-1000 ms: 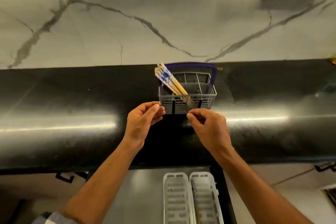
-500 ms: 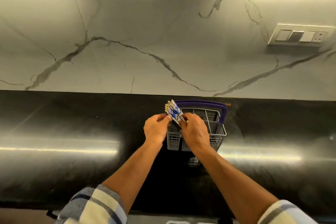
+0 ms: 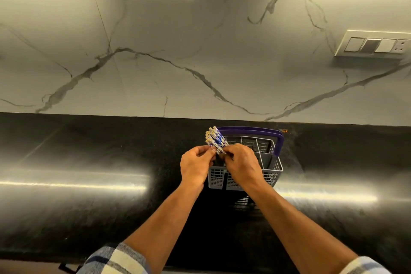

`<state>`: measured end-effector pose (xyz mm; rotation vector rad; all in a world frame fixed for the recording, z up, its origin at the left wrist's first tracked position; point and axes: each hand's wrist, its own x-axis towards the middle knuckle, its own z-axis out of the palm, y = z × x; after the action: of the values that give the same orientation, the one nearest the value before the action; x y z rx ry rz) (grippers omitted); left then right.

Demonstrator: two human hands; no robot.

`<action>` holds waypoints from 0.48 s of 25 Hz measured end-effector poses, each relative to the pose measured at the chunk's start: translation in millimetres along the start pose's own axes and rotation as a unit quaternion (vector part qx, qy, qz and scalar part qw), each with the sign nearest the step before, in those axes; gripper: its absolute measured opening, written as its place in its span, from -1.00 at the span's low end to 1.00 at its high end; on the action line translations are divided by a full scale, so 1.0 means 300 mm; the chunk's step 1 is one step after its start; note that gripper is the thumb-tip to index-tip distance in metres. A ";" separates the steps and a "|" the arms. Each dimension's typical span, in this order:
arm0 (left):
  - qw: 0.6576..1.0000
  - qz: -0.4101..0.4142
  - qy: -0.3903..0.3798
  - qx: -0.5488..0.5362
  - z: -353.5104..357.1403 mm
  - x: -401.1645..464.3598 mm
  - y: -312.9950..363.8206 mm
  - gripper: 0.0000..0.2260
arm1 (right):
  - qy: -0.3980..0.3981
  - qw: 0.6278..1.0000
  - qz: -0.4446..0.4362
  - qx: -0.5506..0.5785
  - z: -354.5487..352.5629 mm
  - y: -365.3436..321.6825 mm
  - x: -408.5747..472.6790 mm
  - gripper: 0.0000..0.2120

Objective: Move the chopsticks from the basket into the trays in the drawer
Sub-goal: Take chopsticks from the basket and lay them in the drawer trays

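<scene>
Both hands having closed in since a second ago, left hand point(image 3: 195, 165) and right hand point(image 3: 241, 162) each pinching the chopsticks point(image 3: 215, 139), grip curling, bundle standing in the basket point(image 3: 270, 170) on the bench point(image 3: 89, 162).

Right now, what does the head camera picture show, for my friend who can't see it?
Two bare hands, the left hand and right hand, pinch a bundle of blue-and-white patterned chopsticks standing in a grey plastic basket with a purple handle. The basket sits on a shiny black stone counter before a grey-veined marble wall.
</scene>
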<state>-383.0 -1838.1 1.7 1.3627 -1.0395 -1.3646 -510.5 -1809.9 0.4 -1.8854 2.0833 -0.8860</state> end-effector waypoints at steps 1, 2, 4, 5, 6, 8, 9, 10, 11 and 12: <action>1.000 0.002 -0.002 0.003 -0.004 -0.005 0.005 -0.96 | -0.002 1.000 0.002 0.003 -0.004 -0.004 -0.001 -0.85; 1.000 0.004 -0.002 0.005 -0.008 -0.010 0.008 -0.94 | -0.001 1.000 0.008 0.010 -0.012 -0.010 -0.002 -0.85; 1.000 0.011 0.007 0.010 -0.017 -0.022 0.020 -0.88 | 0.011 0.999 0.035 0.038 -0.034 -0.021 -0.006 -0.86; 1.000 0.018 0.012 0.013 -0.022 -0.030 0.030 -0.86 | 0.017 0.997 0.050 0.055 -0.047 -0.024 -0.009 -0.87; 0.999 0.028 0.015 0.016 -0.026 -0.038 0.042 -0.86 | 0.022 0.996 0.059 0.068 -0.060 -0.027 -0.012 -0.87; 0.998 0.062 0.014 0.015 -0.030 -0.049 0.074 -0.86 | 0.032 0.994 0.065 0.083 -0.092 -0.036 -0.016 -0.86; 0.996 0.088 0.012 0.012 -0.030 -0.056 0.095 -0.86 | 0.042 0.992 0.068 0.093 -0.114 -0.045 -0.017 -0.85; 0.993 0.116 0.009 0.013 -0.030 -0.062 0.118 -0.84 | 0.055 0.990 0.071 0.106 -0.141 -0.057 -0.016 -0.85; 0.989 0.146 0.003 0.014 -0.029 -0.071 0.146 -0.83 | 0.067 0.987 0.074 0.123 -0.170 -0.072 -0.015 -0.85; 0.984 0.176 -0.011 0.017 -0.028 -0.080 0.178 -0.80 | 0.081 0.984 0.078 0.142 -0.203 -0.089 -0.015 -0.84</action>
<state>-373.2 -1826.4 58.7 1.1248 -1.2558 -1.1053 -518.9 -1787.7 62.6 -1.5308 2.0284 -1.2568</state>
